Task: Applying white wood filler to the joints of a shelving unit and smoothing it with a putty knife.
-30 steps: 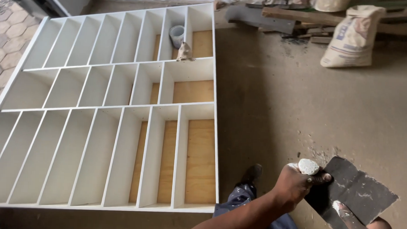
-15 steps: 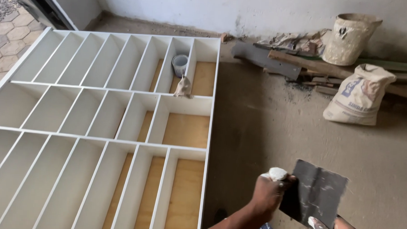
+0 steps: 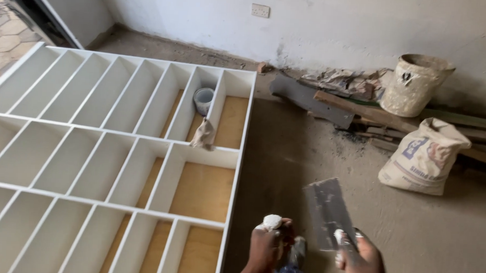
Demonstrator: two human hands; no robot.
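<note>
My left hand (image 3: 269, 245) is closed around a lump of white putty (image 3: 272, 222) that sticks out above the fingers. My right hand (image 3: 360, 259) grips the lower end of a flat grey metal scraper plate (image 3: 327, 209), smeared with dried filler, held upright over the concrete floor. Both hands are low in the view, just right of the white shelf unit (image 3: 237, 152) that lies flat on the floor. Its compartments are white with bare wood backs showing on the right side.
A small grey tub (image 3: 203, 100) stands in one far compartment and a crumpled rag (image 3: 204, 135) lies on a divider. By the wall are a dirty bucket (image 3: 415, 85), a cement sack (image 3: 422, 156), planks and rubble (image 3: 336, 96).
The view has tilted up and toward the wall, bringing bucket and wall socket into sight. My hands have stayed together low in the view, the scraper now more upright.
</note>
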